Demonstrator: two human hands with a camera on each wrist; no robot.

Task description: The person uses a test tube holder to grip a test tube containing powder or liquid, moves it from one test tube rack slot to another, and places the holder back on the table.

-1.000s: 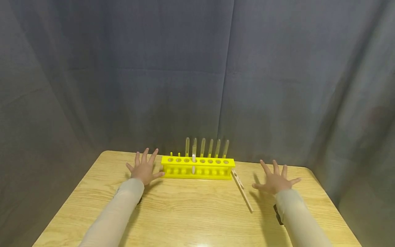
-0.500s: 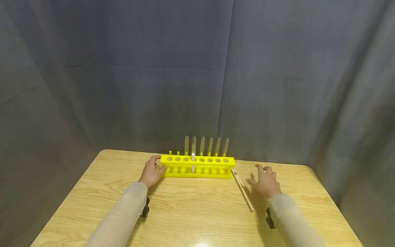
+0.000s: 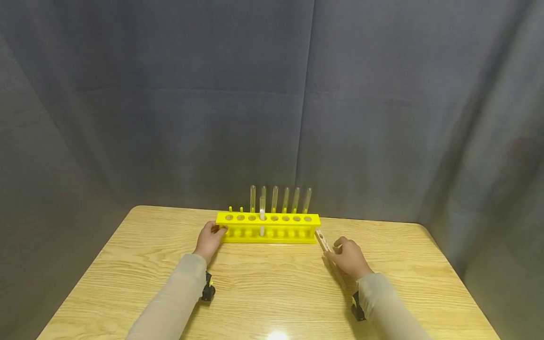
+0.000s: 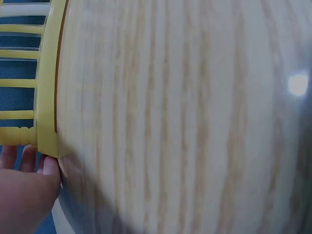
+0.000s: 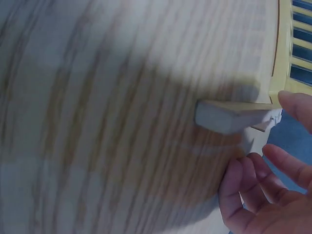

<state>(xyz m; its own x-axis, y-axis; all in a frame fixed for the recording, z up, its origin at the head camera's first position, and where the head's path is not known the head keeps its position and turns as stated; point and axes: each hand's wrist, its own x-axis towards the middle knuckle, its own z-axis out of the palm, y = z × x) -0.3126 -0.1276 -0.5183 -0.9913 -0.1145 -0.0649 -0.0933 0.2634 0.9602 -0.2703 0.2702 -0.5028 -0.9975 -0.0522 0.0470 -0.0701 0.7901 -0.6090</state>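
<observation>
A yellow test tube rack [image 3: 246, 222] stands at the far side of the table. One test tube [image 3: 262, 214] with white contents sits upright in a hole; several empty-looking tubes [image 3: 275, 199] stand on pegs behind. My left hand [image 3: 209, 240] grips the rack's left end, thumb [image 4: 50, 165] at the front corner and fingers further back. Right of the rack lies a wooden test tube clamp [image 5: 239, 116]. My right hand [image 3: 349, 257] is over it, thumb and fingers on either side, with a gap visible between them and the wood in the right wrist view.
The wooden table [image 3: 272, 288] ends in rounded far corners. A grey curtain [image 3: 212, 118] hangs close behind the rack and along both sides. Two bare yellow pegs [image 3: 241, 209] rise at the rack's back left.
My left hand has gone from spread fingers beside the rack to gripping its left end. The right hand has moved left and down to the clamp, its fingers drawing closer together.
</observation>
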